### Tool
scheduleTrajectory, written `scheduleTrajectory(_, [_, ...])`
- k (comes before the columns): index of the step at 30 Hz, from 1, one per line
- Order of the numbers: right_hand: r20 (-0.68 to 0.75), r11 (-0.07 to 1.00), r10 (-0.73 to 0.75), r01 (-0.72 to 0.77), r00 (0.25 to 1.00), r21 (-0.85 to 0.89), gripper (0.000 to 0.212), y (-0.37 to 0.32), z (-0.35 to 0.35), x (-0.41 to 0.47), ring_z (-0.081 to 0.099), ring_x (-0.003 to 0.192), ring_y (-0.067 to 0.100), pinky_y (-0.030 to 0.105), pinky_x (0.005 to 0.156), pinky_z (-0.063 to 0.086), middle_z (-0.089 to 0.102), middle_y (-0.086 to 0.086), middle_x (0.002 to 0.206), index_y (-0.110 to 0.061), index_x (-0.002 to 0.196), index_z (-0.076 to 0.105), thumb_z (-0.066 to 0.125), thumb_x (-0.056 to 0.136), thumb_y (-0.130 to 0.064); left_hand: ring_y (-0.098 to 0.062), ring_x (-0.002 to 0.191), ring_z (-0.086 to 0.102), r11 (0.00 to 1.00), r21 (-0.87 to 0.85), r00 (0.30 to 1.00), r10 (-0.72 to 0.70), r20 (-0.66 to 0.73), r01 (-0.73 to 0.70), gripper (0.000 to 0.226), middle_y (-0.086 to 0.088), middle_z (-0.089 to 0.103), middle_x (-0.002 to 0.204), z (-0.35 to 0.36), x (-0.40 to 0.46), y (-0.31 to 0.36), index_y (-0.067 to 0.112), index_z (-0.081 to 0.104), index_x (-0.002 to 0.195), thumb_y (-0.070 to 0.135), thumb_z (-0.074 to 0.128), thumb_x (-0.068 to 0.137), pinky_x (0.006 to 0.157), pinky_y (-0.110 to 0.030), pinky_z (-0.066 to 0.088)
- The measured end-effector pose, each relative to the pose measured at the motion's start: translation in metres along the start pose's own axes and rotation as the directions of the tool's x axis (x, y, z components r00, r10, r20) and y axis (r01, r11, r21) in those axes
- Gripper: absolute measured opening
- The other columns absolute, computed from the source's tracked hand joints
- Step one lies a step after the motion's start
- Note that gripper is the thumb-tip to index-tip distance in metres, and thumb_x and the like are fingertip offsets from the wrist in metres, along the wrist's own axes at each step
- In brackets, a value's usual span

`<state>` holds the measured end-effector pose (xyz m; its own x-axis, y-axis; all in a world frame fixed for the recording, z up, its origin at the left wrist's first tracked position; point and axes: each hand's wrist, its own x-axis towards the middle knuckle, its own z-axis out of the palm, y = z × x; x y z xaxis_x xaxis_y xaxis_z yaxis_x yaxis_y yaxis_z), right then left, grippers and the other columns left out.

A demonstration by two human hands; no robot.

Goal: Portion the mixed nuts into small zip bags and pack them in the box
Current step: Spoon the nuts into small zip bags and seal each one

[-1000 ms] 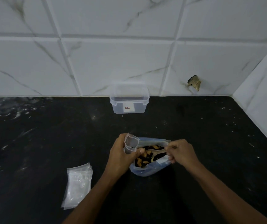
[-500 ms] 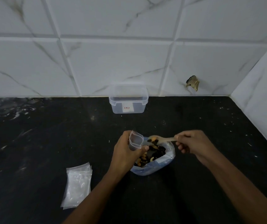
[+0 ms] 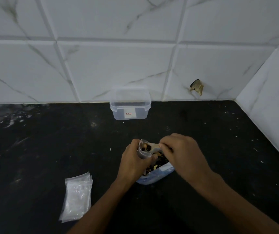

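Over the bag of mixed nuts [image 3: 159,173], the left hand [image 3: 132,159] grips a small zip bag [image 3: 145,150], mouth facing right. The right hand [image 3: 184,152] pinches a spoon [image 3: 153,146], bowl tipped leftward into that mouth.

On the dark stone counter [image 3: 42,149], a clear lidded plastic box [image 3: 130,105] stands at the back against the marble-tiled wall [image 3: 118,65]. Nearer, a blue-tinted bag of mixed nuts [image 3: 155,173] sits in front of it; a stack of small clear zip bags [image 3: 77,196] lies to its left.
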<state>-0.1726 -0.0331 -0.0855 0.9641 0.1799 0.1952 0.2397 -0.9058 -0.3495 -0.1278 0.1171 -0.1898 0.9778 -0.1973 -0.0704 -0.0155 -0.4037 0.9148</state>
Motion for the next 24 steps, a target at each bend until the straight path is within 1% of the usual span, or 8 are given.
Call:
scheduleTrajectory(3, [0.019, 0.967, -0.202, 0.203, 0.979, -0.152, 0.018, -0.003, 0.010, -0.006, 0.049, 0.050, 0.008, 0.017, 0.046, 0.039, 0.056, 0.000, 0.067, -0.014, 0.073, 0.063, 0.078, 0.071, -0.004, -0.015, 0.092, 0.065, 1.000, 0.010, 1.000, 0.014, -0.016, -0.014, 0.039, 0.003, 0.066, 0.098, 0.001, -0.001, 0.003, 0.025, 0.054, 0.104, 0.033, 0.076, 0.074, 0.084, -0.037, 0.056])
scheduleTrajectory(5, [0.013, 0.954, -0.255, 0.254, 0.967, -0.157, 0.022, -0.002, 0.012, -0.009, 0.048, 0.048, 0.006, 0.014, 0.046, 0.036, 0.056, 0.000, 0.065, -0.014, 0.073, 0.063, 0.082, 0.065, -0.006, -0.016, 0.091, 0.064, 1.000, -0.007, 1.000, 0.007, -0.023, -0.008, 0.040, 0.003, 0.066, 0.097, 0.000, -0.003, 0.004, 0.025, 0.053, 0.105, 0.035, 0.073, 0.071, 0.083, -0.036, 0.055])
scheduleTrajectory(7, [-0.019, 0.953, -0.264, 0.258, 0.964, -0.161, 0.023, 0.001, 0.013, -0.009, 0.051, 0.049, 0.007, 0.016, 0.046, 0.041, 0.057, 0.001, 0.066, -0.014, 0.073, 0.064, 0.083, 0.064, -0.005, -0.012, 0.095, 0.064, 1.000, -0.025, 1.000, 0.005, 0.007, -0.005, 0.041, 0.005, 0.066, 0.101, -0.001, -0.003, 0.002, 0.024, 0.055, 0.108, 0.032, 0.077, 0.074, 0.085, -0.034, 0.056])
scheduleTrajectory(10, [-0.142, 0.990, -0.136, 0.132, 0.980, -0.039, 0.011, 0.005, 0.004, -0.007, 0.055, 0.055, 0.012, 0.026, 0.049, 0.051, 0.060, 0.002, 0.070, -0.010, 0.076, 0.066, 0.073, 0.077, -0.002, -0.008, 0.096, 0.064, 0.999, -0.054, 1.000, -0.006, -0.007, 0.006, 0.045, 0.008, 0.066, 0.102, -0.003, -0.003, 0.000, 0.028, 0.054, 0.110, 0.030, 0.082, 0.073, 0.079, -0.028, 0.055])
scheduleTrajectory(12, [-0.238, 0.993, 0.006, 0.023, 0.971, 0.117, 0.006, 0.010, -0.007, -0.004, 0.058, 0.062, 0.005, 0.015, 0.060, 0.050, 0.064, -0.002, 0.073, -0.011, 0.082, 0.071, 0.069, 0.082, -0.005, -0.007, 0.095, 0.064, 0.998, -0.068, 0.999, -0.017, -0.032, 0.015, 0.044, 0.008, 0.065, 0.102, -0.006, -0.005, -0.002, 0.031, 0.053, 0.107, 0.031, 0.081, 0.073, 0.078, -0.028, 0.055])
scheduleTrajectory(15, [-0.265, 0.955, 0.198, -0.125, 0.944, 0.268, 0.008, 0.030, -0.010, 0.000, 0.060, 0.060, -0.001, 0.009, 0.060, 0.047, 0.060, -0.016, 0.065, -0.013, 0.084, 0.073, 0.067, 0.084, -0.007, -0.007, 0.097, 0.063, 0.996, -0.082, 0.998, -0.025, -0.063, 0.020, 0.044, 0.008, 0.063, 0.105, -0.013, -0.006, -0.006, 0.033, 0.053, 0.107, 0.036, 0.080, 0.072, 0.082, -0.035, 0.057])
scheduleTrajectory(21, [-0.004, 0.971, 0.235, -0.235, 0.972, 0.033, 0.012, 0.062, 0.045, -0.010, 0.062, 0.067, 0.010, 0.030, 0.063, 0.053, 0.064, 0.000, 0.073, -0.012, 0.080, 0.069, 0.061, 0.089, -0.011, -0.007, 0.099, 0.062, 0.997, -0.077, 0.995, 0.012, -0.099, -0.020, 0.041, 0.008, 0.062, 0.105, -0.020, -0.007, -0.012, 0.041, 0.052, 0.103, 0.036, 0.081, 0.074, 0.084, -0.040, 0.057])
scheduleTrajectory(24, [0.061, 0.973, 0.229, -0.229, 0.971, -0.011, 0.013, 0.062, 0.068, -0.013, 0.055, 0.068, 0.003, 0.019, 0.062, 0.046, 0.059, -0.005, 0.078, -0.015, 0.087, 0.068, 0.057, 0.093, -0.014, -0.007, 0.098, 0.062, 0.997, -0.076, 0.996, 0.015, -0.092, -0.022, 0.041, 0.007, 0.062, 0.106, -0.022, -0.007, -0.013, 0.041, 0.052, 0.103, 0.036, 0.081, 0.074, 0.083, -0.040, 0.058])
